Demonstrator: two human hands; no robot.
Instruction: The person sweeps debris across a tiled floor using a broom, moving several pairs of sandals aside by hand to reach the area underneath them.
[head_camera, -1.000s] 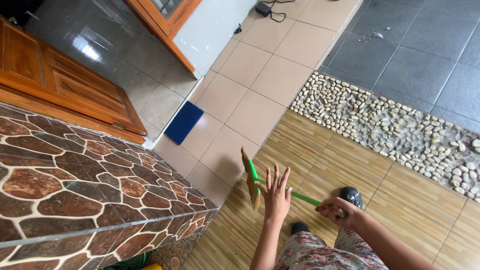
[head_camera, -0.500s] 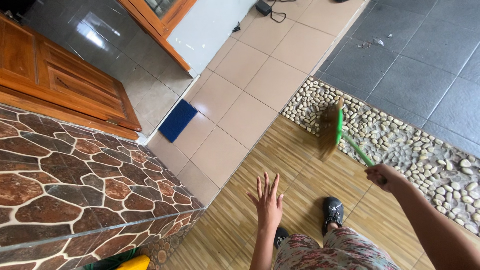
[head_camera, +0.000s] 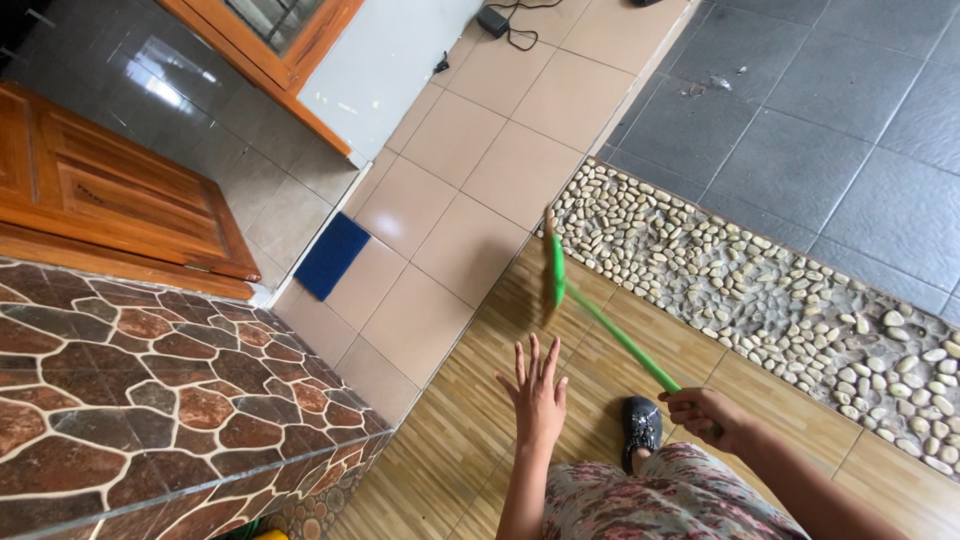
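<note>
Right hand (head_camera: 705, 415) gripped the green broom (head_camera: 600, 320) — its head ahead of the left hand (head_camera: 538, 395), which was spread open, empty

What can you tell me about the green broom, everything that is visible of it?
The broom has a thin, straight, bright green handle, plastic by its look, and a brownish bristle head with a green collar. It slants up and away from the right hand, which grips its near end. The head, blurred, is over the edge of the wood-look floor, beside the pebble strip. The left hand is open and apart from it.
</note>
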